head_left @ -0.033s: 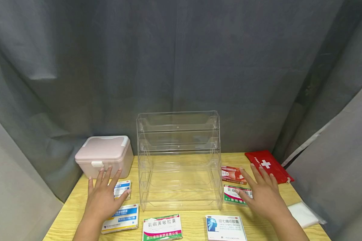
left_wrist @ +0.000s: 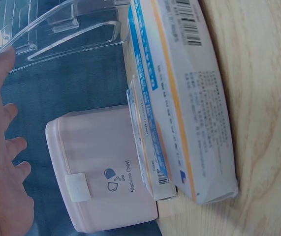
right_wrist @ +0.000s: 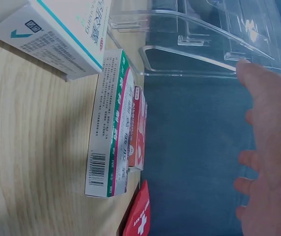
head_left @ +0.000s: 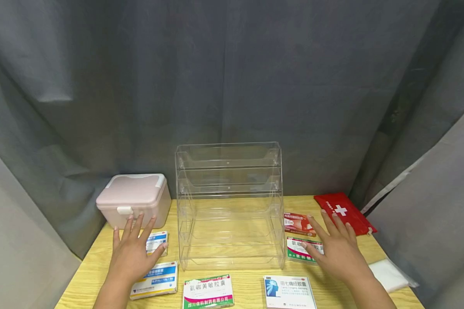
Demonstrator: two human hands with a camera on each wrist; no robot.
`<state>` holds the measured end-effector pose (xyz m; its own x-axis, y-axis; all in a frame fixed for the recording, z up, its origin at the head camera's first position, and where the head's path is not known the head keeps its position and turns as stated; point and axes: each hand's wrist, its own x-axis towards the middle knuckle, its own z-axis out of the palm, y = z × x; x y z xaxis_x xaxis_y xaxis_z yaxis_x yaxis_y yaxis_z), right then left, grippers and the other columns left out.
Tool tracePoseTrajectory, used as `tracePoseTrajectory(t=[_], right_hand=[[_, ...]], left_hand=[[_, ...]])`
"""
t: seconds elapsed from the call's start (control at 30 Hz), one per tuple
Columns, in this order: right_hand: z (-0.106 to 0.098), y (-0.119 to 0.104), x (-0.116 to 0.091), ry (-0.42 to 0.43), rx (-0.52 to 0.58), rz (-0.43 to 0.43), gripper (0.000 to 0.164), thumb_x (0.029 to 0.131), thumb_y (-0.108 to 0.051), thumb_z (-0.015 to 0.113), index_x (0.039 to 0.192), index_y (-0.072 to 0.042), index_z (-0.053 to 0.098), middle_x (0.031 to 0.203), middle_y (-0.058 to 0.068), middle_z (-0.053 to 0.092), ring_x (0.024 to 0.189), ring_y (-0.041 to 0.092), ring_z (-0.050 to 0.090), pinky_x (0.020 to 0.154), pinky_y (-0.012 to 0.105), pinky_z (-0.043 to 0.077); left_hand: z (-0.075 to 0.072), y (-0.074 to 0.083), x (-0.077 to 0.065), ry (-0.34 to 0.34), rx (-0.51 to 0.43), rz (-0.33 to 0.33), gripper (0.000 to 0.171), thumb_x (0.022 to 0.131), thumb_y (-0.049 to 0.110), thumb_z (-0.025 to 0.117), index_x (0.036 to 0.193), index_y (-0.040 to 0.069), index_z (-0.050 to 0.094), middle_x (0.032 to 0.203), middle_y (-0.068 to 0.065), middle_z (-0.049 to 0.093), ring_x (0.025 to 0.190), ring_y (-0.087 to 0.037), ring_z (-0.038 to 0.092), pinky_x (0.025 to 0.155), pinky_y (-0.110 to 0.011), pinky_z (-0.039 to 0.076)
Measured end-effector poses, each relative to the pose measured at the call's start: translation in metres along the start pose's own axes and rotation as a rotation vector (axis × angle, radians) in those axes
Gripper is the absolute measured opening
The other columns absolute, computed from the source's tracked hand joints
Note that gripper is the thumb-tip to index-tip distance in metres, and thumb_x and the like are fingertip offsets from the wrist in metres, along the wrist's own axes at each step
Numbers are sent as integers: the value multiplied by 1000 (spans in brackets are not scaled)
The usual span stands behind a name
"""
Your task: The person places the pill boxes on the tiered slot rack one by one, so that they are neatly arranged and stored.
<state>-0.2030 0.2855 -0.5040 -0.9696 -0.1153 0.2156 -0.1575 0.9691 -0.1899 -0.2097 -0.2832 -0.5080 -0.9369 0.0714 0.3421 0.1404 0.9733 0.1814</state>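
Six medicine boxes: two at left [head_left: 157, 242] [head_left: 155, 280], two at right [head_left: 299, 224] [head_left: 300, 249], two near [head_left: 208, 292] [head_left: 289, 292]. One clear rack [head_left: 230, 205]. One pink chest [head_left: 134, 200]. One red pouch [head_left: 345, 212]. One white bag [head_left: 389, 274]. Two hands [head_left: 130, 254] [head_left: 337, 249].

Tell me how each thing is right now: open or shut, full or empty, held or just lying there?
Left hand: open, fingers spread above a blue-and-white box.
Right hand: open, fingers spread above a green-and-white box.
Pink medicine chest: lid shut, latch down.
Clear shelf rack: upright, tiers empty.
Red first-aid pouch: lying flat.
Red box: flat, untouched.
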Motion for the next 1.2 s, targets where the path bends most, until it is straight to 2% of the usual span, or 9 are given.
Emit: tracePoseTrajectory(t=[0.2, 0.37, 0.47, 0.6, 0.8, 0.93, 1.03, 1.2], right_hand=[[2, 2, 0, 5, -1, -8, 90, 96, -61, 75, 170, -23, 40, 175, 28, 29, 157, 61, 25, 125, 86, 17], [2, -2, 2, -9, 46, 15, 97, 94, -59, 78, 172, -21, 36, 174, 28, 31, 156, 60, 27, 124, 85, 24], [2, -6, 5, -20, 126, 37, 100, 94, -60, 78, 173, -21, 31, 175, 27, 31, 157, 57, 30, 118, 84, 38], [-2, -16, 15, -11, 268, 42, 98, 98, -60, 74, 174, -16, 30, 175, 25, 34, 157, 54, 36, 112, 80, 48], [-24, -42, 42, 21, 457, 66, 89, 104, -60, 67, 170, -10, 36, 168, 24, 48, 153, 50, 48, 116, 71, 50], [-38, -56, 61, 20, 591, 94, 81, 107, -56, 65, 169, -10, 41, 166, 20, 53, 150, 44, 55, 118, 61, 52], [-40, -61, 73, 13, 653, 105, 77, 109, -54, 63, 167, -8, 44, 162, 19, 57, 146, 42, 59, 118, 57, 53], [-35, -63, 84, 7, 708, 128, 67, 110, -45, 65, 162, -5, 51, 154, 20, 65, 140, 41, 64, 116, 58, 56]], left_hand=[[0, 3, 0, -17, -43, 2, 89, 98, 67, 69, 170, 22, 41, 178, -24, 28, 165, -53, 20, 129, -82, 11], [-2, 2, 1, -31, -94, 0, 89, 99, 63, 71, 170, 20, 40, 179, -24, 26, 165, -53, 18, 130, -80, 13], [-3, -1, 1, -39, -140, 0, 86, 100, 57, 73, 169, 16, 41, 176, -25, 30, 163, -54, 23, 129, -79, 18], [-6, -10, 1, -89, -186, -32, 79, 103, 49, 73, 166, 10, 44, 171, -26, 39, 158, -54, 33, 127, -78, 29], [-10, -29, 6, -194, -227, -110, 74, 104, 42, 73, 162, 5, 47, 170, -27, 42, 155, -56, 38, 125, -75, 36], [-10, -43, 10, -262, -257, -129, 73, 102, 37, 77, 160, 3, 50, 165, -31, 47, 151, -58, 43, 121, -76, 41], [-6, -52, 11, -297, -271, -132, 70, 100, 31, 80, 157, 1, 53, 161, -32, 52, 148, -59, 46, 120, -75, 43], [3, -62, 14, -351, -279, -156, 73, 96, 27, 85, 157, 1, 54, 160, -32, 53, 148, -60, 46, 120, -76, 42]])
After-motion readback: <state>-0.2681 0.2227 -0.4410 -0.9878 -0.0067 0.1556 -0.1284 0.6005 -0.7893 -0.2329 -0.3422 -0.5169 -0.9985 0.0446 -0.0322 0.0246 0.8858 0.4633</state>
